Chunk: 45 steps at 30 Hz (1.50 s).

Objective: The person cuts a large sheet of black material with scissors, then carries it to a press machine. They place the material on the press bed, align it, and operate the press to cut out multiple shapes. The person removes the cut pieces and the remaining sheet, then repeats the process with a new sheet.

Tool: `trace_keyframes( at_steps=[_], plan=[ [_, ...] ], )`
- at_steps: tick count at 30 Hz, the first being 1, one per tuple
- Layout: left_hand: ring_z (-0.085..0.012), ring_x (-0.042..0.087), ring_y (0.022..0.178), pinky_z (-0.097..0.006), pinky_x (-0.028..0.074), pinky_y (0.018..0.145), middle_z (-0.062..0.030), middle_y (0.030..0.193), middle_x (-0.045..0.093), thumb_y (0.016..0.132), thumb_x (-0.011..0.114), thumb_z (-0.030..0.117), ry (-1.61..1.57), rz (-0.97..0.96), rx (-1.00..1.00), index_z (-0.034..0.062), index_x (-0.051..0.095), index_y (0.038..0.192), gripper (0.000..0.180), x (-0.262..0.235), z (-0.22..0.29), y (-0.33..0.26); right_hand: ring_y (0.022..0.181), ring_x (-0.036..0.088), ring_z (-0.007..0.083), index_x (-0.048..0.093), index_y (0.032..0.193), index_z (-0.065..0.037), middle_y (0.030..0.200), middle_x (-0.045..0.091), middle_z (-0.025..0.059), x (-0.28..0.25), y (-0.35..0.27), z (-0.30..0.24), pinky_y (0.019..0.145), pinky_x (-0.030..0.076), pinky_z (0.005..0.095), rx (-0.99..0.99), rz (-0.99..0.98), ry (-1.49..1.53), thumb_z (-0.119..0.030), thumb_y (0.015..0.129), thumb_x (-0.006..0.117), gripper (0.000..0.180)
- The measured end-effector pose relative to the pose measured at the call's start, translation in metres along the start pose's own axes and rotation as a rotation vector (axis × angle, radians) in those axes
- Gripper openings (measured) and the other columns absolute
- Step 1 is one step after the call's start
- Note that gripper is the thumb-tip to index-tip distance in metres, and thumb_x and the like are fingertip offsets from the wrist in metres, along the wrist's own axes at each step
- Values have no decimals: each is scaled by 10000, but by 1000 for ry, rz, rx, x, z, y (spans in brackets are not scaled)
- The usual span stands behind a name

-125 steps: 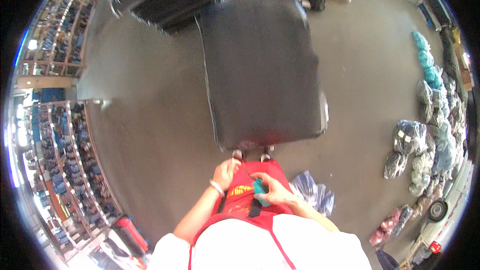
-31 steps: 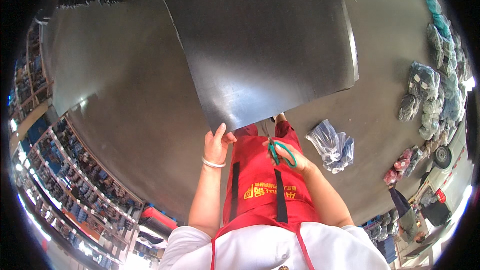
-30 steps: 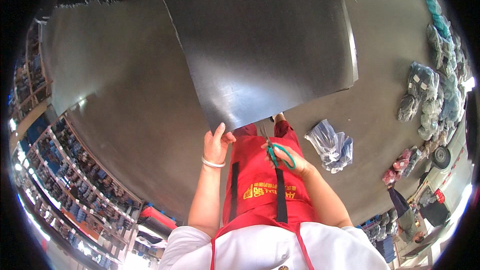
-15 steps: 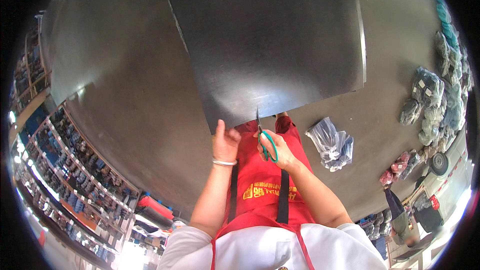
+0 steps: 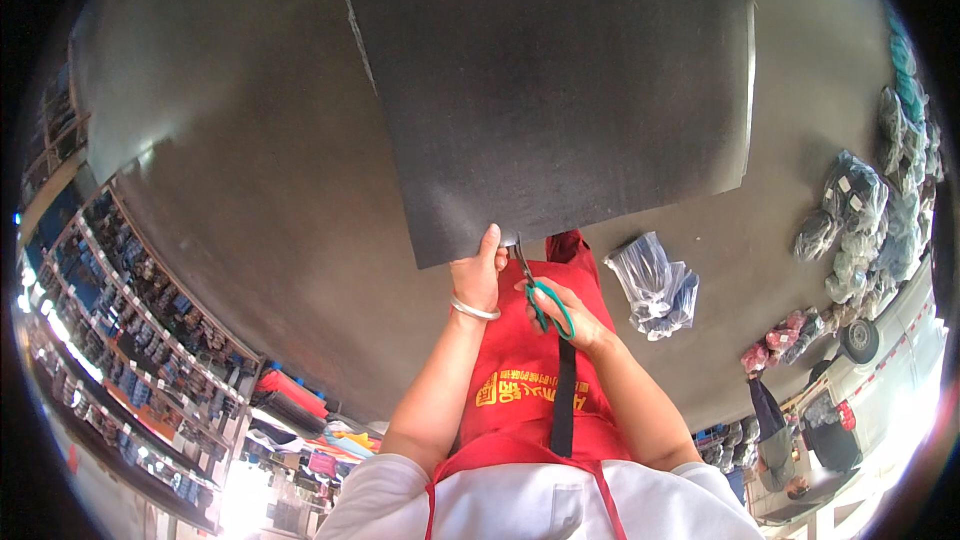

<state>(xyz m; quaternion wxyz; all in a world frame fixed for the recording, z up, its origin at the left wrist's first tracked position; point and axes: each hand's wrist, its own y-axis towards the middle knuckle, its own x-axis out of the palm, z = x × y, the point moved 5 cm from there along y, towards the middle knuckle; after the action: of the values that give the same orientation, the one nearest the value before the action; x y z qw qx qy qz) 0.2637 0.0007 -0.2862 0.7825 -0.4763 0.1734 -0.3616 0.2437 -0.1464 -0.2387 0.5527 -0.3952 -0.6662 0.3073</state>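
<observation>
A large dark grey, smooth sheet (image 5: 560, 70) spreads out ahead of me, its near edge close to my body. My left hand (image 5: 480, 270) grips that edge near its left corner, thumb on top and fingers folded beneath. Just to the right, my right hand (image 5: 575, 315) holds a pair of scissors (image 5: 545, 302) with green handles. The scissors' dark blades are parted and their tips meet the sheet's near edge beside my left thumb. What the sheet looks like underneath is hidden.
A clear plastic bag of dark items (image 5: 655, 290) lies on the floor to my right. Wrapped bundles (image 5: 850, 210) line the far right, near a parked vehicle (image 5: 860, 340) and another person (image 5: 775, 440). Stocked shelves (image 5: 150, 340) run along the left.
My left hand has moved right and closed on the sheet's near edge. The scissors have shifted slightly right and down, and their blades now meet the edge.
</observation>
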Motion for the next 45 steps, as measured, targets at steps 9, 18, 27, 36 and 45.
trace_keyframes(
  at_steps=[9,18,27,36,45],
  plan=[
    [-74,469,620,-226,404,513,23,870,543,916,629,71,-67,12,-79,124,576,1031,137,3,0,1,713,502,96,500,1253,-33,828,513,5,-37,4,-13,627,422,236,-79,63,-29,-429,950,549,500],
    [-118,502,614,-261,413,542,-22,755,560,914,665,208,-169,57,-195,69,586,877,165,-4,-18,2,603,492,96,544,1205,-15,729,505,-1,-36,7,-10,533,415,243,-33,123,-49,-323,955,581,399],
    [-110,544,606,-240,460,513,-10,766,568,899,677,143,-77,36,-116,91,585,966,125,24,-36,7,527,463,62,561,1169,-16,670,512,-29,-37,11,-14,471,374,233,-36,196,-123,-326,906,658,418],
    [-95,517,586,-233,443,505,-7,793,566,926,632,119,-21,-43,-56,90,577,970,76,22,-30,7,628,487,60,534,1224,-57,739,508,-41,-45,-7,-3,577,418,225,29,99,-45,-380,926,620,449],
    [-104,518,591,-249,433,523,-8,775,563,916,653,142,-76,-5,-102,98,585,931,82,20,-31,8,618,475,74,549,1207,-33,727,505,-19,-55,8,-15,553,396,237,-26,119,-113,-390,914,620,466]
  ],
)
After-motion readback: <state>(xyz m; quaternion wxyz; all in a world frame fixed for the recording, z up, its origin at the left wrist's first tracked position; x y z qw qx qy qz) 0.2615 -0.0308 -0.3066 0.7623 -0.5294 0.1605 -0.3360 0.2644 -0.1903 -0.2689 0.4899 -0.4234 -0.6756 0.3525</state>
